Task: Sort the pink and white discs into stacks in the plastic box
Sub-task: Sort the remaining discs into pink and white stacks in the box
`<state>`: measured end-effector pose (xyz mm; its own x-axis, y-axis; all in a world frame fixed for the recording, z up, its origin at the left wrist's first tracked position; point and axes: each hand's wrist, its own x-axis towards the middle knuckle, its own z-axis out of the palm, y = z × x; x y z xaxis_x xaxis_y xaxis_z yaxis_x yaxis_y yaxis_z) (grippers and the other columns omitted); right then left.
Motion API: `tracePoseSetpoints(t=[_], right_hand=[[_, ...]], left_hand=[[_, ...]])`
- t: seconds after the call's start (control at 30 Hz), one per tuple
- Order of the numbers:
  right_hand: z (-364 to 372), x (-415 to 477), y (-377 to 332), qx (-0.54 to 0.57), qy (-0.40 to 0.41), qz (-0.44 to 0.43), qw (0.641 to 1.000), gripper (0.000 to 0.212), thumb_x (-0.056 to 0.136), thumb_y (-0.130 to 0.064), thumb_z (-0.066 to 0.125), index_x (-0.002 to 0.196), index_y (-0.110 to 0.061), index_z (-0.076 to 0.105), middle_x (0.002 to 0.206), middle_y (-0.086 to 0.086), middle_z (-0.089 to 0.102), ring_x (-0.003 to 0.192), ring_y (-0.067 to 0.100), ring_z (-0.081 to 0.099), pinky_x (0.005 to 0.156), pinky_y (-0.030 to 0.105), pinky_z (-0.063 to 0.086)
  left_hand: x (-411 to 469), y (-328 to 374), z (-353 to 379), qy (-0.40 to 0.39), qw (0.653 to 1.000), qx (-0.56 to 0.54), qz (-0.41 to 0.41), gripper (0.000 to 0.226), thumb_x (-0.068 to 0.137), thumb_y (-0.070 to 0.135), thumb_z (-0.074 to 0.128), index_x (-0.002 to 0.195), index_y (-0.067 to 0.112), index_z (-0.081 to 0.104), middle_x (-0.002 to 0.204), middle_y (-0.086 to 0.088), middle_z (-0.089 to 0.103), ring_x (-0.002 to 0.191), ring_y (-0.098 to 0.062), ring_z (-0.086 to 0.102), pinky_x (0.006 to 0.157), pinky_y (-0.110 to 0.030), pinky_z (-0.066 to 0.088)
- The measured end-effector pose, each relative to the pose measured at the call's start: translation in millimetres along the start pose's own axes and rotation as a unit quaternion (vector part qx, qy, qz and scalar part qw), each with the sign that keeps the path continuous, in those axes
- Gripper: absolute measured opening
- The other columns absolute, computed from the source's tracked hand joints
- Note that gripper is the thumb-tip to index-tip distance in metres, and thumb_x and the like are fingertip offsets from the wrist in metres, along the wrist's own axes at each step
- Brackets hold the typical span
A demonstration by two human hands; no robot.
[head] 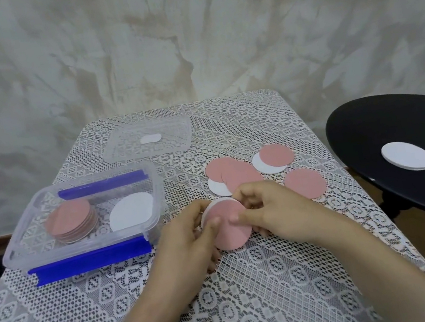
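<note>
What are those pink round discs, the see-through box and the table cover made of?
Pink round discs: probably thin foam or card, matte, with clean cut edges. Clear rectangular box with blue clips: rigid plastic, glossy; its contents show through the walls. White lace table cover: openwork fabric or vinyl, unclear which.

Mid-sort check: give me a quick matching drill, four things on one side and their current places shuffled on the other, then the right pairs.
Things:
1. pink stack
2. clear lid
3. outlying white disc
4. held pink disc

Places:
A. on the black round table
B. inside the plastic box, left side
C. pinched between left hand and right hand
D. flat on the lace cloth, behind the box

Pairs: 1-B, 2-D, 3-A, 4-C.
</note>
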<state>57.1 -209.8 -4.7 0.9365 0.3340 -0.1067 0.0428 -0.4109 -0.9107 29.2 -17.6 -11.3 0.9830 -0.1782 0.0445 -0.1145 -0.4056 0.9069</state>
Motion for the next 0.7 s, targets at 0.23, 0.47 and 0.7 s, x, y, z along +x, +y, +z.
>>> tracePoseSetpoints(t=[0.23, 0.47, 0.7], right_hand=[[-23, 17, 8, -0.119, 0.164, 0.043, 0.978, 0.005, 0.096, -0.029, 0.065, 0.093, -0.025, 0.067, 0.083, -0.008, 0.07, 0.064, 0.007, 0.059, 0.063, 0.029, 0.045], [-19, 30, 9, -0.32, 0.18, 0.111, 0.924, 0.052, 0.089, -0.054, 0.066, 0.13, -0.024, 0.058, 0.119, -0.001, 0.056, 0.103, 0.025, 0.062, 0.087, 0.041, 0.05], [-23, 25, 12, -0.183, 0.215, 0.068, 0.957, 0.017, 0.094, -0.033, 0.067, 0.09, -0.024, 0.053, 0.087, -0.004, 0.064, 0.076, 0.017, 0.061, 0.063, 0.036, 0.047]], left_hand=[[3, -5, -6, 0.022, 0.999, 0.008, -0.025, 0.014, 0.103, 0.025, 0.052, 0.103, 0.035, 0.062, 0.055, 0.004, 0.06, 0.05, -0.01, 0.058, 0.055, -0.033, 0.055], [2, -8, -6, 0.015, 0.999, 0.041, -0.02, 0.012, 0.102, 0.028, 0.052, 0.106, 0.035, 0.061, 0.059, -0.002, 0.064, 0.048, -0.01, 0.059, 0.056, -0.041, 0.057], [1, -4, -6, 0.029, 0.999, 0.037, -0.017, 0.012, 0.103, 0.028, 0.051, 0.103, 0.034, 0.061, 0.06, 0.001, 0.064, 0.044, -0.005, 0.056, 0.046, -0.026, 0.048]])
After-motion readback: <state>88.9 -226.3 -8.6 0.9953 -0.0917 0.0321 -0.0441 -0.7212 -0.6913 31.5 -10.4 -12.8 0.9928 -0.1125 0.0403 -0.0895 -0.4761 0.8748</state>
